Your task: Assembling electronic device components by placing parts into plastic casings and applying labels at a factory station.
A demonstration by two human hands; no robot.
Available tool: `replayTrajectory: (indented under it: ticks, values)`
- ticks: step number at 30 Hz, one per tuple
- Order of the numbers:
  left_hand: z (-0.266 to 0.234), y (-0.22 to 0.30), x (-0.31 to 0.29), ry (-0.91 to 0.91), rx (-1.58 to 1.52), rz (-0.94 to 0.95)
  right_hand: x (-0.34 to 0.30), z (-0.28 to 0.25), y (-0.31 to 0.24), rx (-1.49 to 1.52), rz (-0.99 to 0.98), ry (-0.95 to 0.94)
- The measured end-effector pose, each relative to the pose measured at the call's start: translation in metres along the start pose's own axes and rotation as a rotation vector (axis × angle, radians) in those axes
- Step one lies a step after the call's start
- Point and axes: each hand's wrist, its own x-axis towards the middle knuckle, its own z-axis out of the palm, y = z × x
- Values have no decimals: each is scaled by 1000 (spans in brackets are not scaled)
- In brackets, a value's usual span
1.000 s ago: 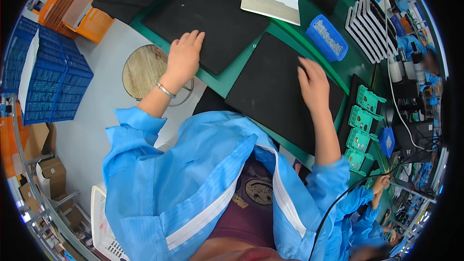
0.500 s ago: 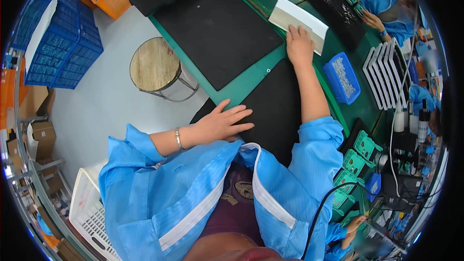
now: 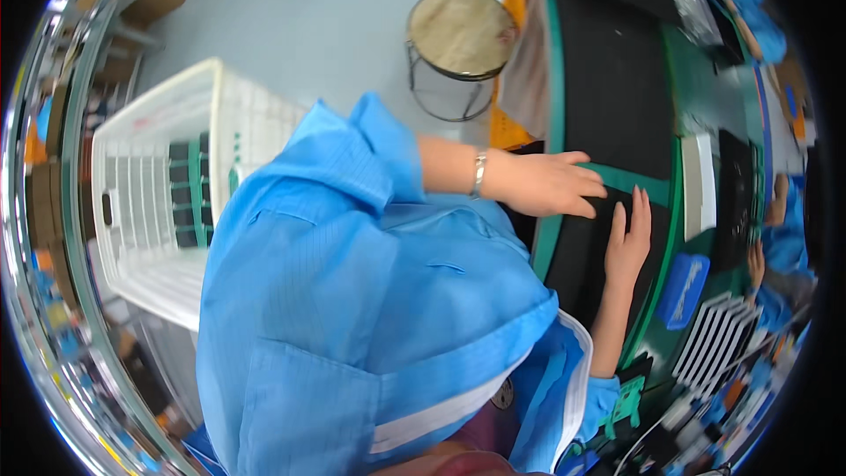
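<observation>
My left hand [image 3: 551, 183], with a metal bracelet at the wrist, reaches over the near black mat [image 3: 577, 251]. Its fingers are spread and hold nothing. Just to its right, my right hand [image 3: 627, 242] rests on or just over the same mat, fingers stretched out and empty. A strip of green table [image 3: 627, 179] parts this mat from a second black mat [image 3: 617, 88] farther off. To the right of my hands lies a white, flat, oblong piece [image 3: 696, 189].
On my left stands a white plastic basket [image 3: 216, 115] with green-and-black pieces inside. A round stool [image 3: 463, 33] stands beyond, beside an orange crate [image 3: 511, 128]. A blue bin [image 3: 683, 291] and a rack of white-edged panels [image 3: 716, 339] are on the right. A co-worker's blue sleeve [image 3: 784, 225] shows beyond.
My view has swung to the left, bringing the white basket into sight. My right hand has left the white oblong piece and come close to my left hand over the mat.
</observation>
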Motion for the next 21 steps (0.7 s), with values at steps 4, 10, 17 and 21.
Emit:
replayTrajectory:
  ticks: [4,10,17,21]
  values:
    - [-91,9,-18,-11,345,-4,-4,39,4,-219,-256,-29]
    - [-256,62,-187,430,496,-624,-2,50,15,-255,-343,28]
    - [-212,212,-397,771,44,-1754,4,39,12,-197,-281,-83]
    - [-135,250,-496,471,-328,-2090,21,36,-19,19,-217,-13]
